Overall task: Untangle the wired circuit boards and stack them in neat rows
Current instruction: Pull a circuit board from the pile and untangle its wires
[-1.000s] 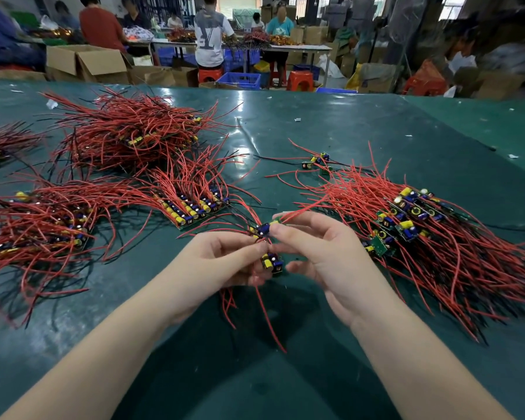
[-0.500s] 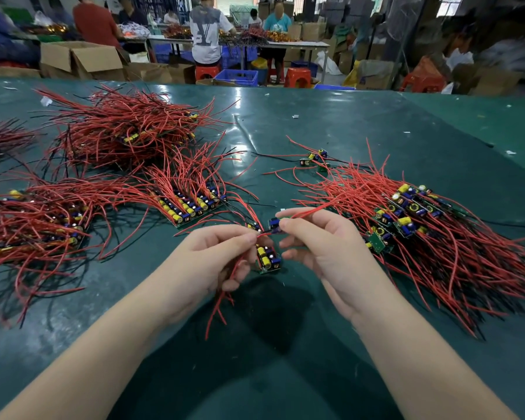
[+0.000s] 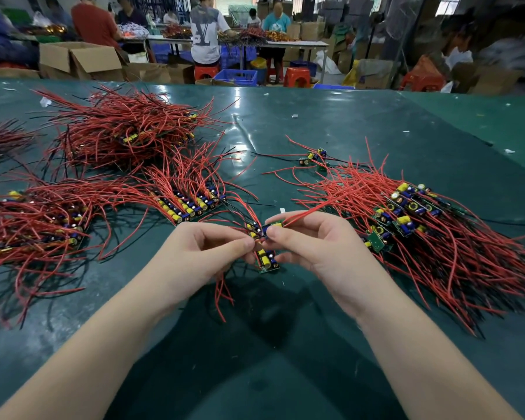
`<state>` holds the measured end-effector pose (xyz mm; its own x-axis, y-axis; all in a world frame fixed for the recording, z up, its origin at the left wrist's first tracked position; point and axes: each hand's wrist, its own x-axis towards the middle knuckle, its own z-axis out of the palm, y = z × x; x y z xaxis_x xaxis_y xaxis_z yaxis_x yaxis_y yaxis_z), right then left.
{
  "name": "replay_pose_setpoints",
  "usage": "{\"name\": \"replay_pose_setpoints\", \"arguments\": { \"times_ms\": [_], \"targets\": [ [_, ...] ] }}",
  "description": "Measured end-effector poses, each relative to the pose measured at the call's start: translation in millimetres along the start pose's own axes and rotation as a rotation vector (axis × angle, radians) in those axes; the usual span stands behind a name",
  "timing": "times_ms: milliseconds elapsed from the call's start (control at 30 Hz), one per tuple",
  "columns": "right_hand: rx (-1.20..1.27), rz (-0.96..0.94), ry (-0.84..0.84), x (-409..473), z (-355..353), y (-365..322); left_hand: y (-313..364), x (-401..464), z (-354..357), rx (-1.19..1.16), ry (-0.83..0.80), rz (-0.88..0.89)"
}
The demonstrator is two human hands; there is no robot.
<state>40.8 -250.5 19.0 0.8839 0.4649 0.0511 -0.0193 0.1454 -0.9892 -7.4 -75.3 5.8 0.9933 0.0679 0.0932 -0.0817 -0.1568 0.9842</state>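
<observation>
Small green circuit boards with yellow and blue capacitors trail long red wires. My left hand (image 3: 206, 253) and my right hand (image 3: 312, 247) meet over the table's middle, each pinching a little cluster of boards (image 3: 262, 233). One board (image 3: 267, 260) hangs below my fingertips, and its red wires drop under my left hand. A neat row of boards (image 3: 191, 206) lies just left of my hands. A tangled pile (image 3: 412, 219) spreads to the right.
More wire heaps lie at the left (image 3: 40, 225) and back left (image 3: 128, 131). A loose pair of boards (image 3: 314, 157) sits further back. The green table (image 3: 315, 122) ends at a far edge, beyond which people work among cardboard boxes (image 3: 79, 60).
My hands have drawn closer together, fingertips now almost touching around the boards. The hanging wires swung slightly under my left hand.
</observation>
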Motion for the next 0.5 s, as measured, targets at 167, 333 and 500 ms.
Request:
{"name": "replay_pose_setpoints", "arguments": {
  "times_ms": [167, 333, 500],
  "targets": [
    [-0.177, -0.015, -0.054, 0.2, -3.1, 1.3, -0.2, -1.3, -3.4, 0.246, -0.112, 0.09],
    [-0.294, 0.014, -0.143, -1.2, -6.5, -1.2, -2.1, -1.7, -4.9, 0.446, -0.174, 0.113],
    [-0.314, 0.06, -0.152, -0.3, -6.7, -2.2, 0.0, -3.0, -2.1, 0.49, -0.212, 0.114]
  ]
}}
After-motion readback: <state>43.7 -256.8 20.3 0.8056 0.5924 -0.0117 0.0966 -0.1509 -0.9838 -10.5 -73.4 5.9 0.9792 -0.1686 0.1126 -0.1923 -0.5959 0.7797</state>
